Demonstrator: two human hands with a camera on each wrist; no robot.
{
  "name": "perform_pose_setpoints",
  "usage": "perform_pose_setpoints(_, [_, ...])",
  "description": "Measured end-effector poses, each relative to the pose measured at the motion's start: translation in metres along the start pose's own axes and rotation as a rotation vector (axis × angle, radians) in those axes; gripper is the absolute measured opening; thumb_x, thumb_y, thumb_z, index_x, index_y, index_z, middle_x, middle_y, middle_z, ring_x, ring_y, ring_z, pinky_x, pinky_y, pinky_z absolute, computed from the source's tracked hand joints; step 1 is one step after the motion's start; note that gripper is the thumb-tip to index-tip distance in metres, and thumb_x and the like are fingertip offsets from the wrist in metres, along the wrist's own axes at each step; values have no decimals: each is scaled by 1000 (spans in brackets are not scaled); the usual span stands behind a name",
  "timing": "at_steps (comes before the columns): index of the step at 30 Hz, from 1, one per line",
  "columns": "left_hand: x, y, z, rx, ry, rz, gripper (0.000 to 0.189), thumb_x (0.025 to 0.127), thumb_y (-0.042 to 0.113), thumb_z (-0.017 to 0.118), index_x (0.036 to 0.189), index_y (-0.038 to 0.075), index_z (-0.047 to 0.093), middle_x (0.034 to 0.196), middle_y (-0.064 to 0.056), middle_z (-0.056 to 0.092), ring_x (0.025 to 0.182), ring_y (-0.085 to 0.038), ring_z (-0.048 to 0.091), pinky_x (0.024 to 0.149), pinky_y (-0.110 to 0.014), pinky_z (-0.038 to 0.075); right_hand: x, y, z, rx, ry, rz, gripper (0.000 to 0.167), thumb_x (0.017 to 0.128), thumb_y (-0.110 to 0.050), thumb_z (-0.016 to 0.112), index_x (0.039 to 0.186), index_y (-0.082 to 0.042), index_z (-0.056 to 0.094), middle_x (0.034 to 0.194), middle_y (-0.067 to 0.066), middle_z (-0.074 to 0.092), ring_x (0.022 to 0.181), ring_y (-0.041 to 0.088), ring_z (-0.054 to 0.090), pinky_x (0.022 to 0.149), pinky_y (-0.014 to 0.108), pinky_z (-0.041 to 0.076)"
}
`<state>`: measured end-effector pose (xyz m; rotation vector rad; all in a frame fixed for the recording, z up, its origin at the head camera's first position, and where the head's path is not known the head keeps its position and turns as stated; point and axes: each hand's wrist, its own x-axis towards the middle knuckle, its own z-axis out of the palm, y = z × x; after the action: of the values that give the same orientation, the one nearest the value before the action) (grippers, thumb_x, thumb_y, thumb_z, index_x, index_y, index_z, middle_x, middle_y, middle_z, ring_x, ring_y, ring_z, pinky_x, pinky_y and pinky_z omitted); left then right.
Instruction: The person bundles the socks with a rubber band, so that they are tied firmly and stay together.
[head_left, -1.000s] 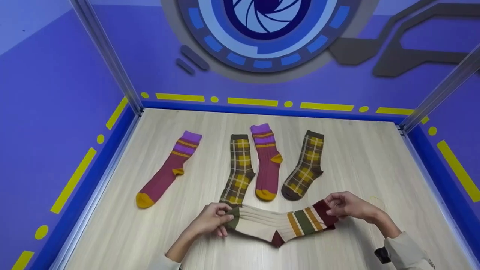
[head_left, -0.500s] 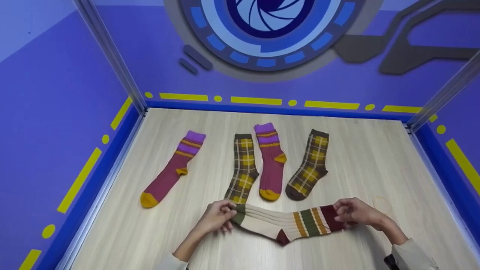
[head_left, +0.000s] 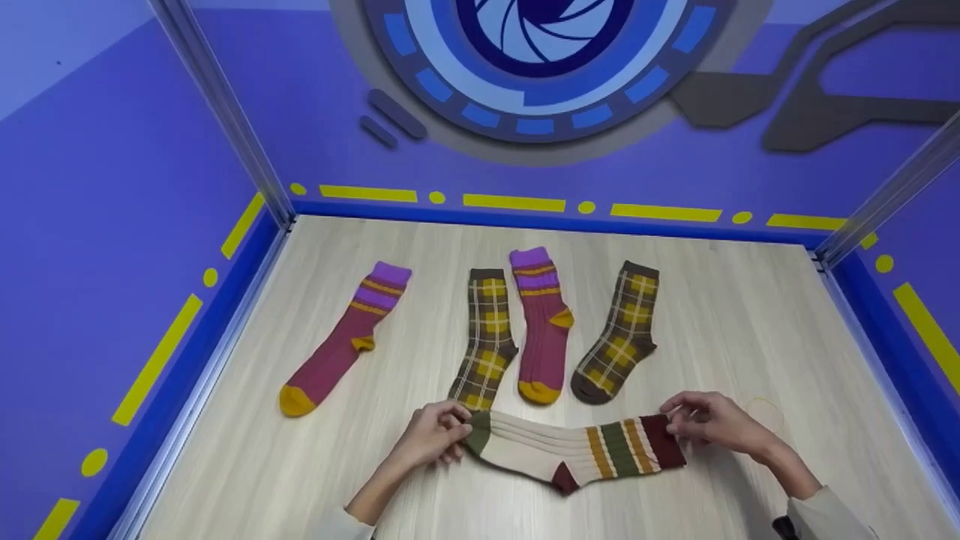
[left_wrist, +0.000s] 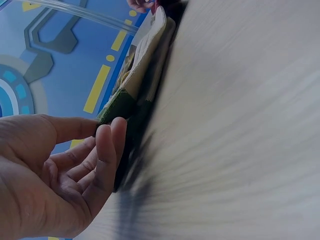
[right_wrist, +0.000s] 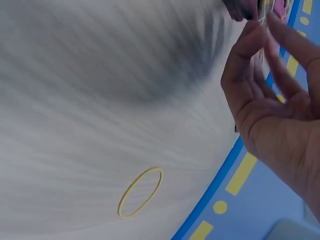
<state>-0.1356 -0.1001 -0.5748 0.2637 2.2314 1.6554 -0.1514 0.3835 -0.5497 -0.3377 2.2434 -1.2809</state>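
A cream ribbed sock point(head_left: 521, 450) with a green toe, maroon heel and striped maroon cuff stretches sideways near the table's front. My left hand point(head_left: 431, 436) pinches its green toe point(left_wrist: 118, 106) between thumb and finger; the other fingers curl loosely beneath. My right hand point(head_left: 716, 424) pinches the upper corner of the maroon cuff point(head_left: 664, 441). In the right wrist view, the right hand's fingertips point(right_wrist: 252, 37) sit close together by a dark bit of cuff. Behind the cream sock lies a brown-yellow plaid sock point(head_left: 484, 337), its toe hidden by the left hand and the cream sock.
A maroon-purple sock point(head_left: 540, 330) and another plaid sock point(head_left: 615, 330) lie behind. The second maroon-purple sock point(head_left: 341, 341) is at left. A thin yellow rubber band point(right_wrist: 141, 192) lies right of the right hand. Blue walls point(head_left: 112, 247) enclose the wooden table point(head_left: 750, 322).
The cuff has turned and flattened, its end now showing a straight edge. My right fingers have shifted to its upper corner. The left hand keeps its hold on the toe.
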Motion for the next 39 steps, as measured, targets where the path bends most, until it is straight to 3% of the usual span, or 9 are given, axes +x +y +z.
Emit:
perform_pose_setpoints(6, [0,1,0,-2,-4,-13,16,94,5,69,107,-4,68,79,-20,70,56,-26,69,44,-30,53,5,0,7,-13,-90,-81,33,95,-8,70,123,10,64,90,8,65,70,-1,56,61,18,46])
perform_pose_setpoints(12, [-2,0,0,-20,-12,-23,15,94,6,69,106,-3,68,79,-23,70,54,-12,64,44,-28,51,6,-3,4,-40,-84,-65,33,96,-9,70,121,11,64,91,10,67,72,0,56,63,19,47])
perform_pose_setpoints(18, [-4,-4,0,-17,-3,-36,12,95,8,68,104,-1,69,78,-22,70,54,-10,62,44,-23,49,11,-9,1,-68,-55,7,34,97,-13,69,123,8,64,96,12,69,72,3,59,60,23,51])
perform_pose_setpoints(23, [-6,-7,-1,-30,-4,-41,13,98,8,66,106,-1,68,80,-21,71,54,-9,59,44,-22,47,22,-18,3,-79,-58,-26,30,101,-10,62,124,9,63,97,16,69,73,6,61,58,25,51])
perform_pose_setpoints(29, [-5,-6,-6,-45,2,-6,19,100,8,62,115,-4,66,84,-24,71,57,-11,61,47,-22,48,51,-38,5,-147,-39,-123,27,101,-8,61,121,9,65,94,24,70,73,9,64,59,24,51])
perform_pose_setpoints(35, [-5,-6,-6,-37,-28,-37,25,101,6,60,123,-4,64,84,-21,71,56,-10,60,47,-21,48,91,-67,16,-202,-39,-192,30,102,-13,61,122,8,66,100,26,72,79,21,69,66,31,57])
perform_pose_setpoints(39, [-7,-6,-7,-21,-46,-53,29,101,7,59,127,-6,62,84,-21,72,56,-9,60,47,-20,48,122,-87,36,-266,2,-245,30,101,-14,62,122,7,67,104,23,73,86,26,71,73,27,57])
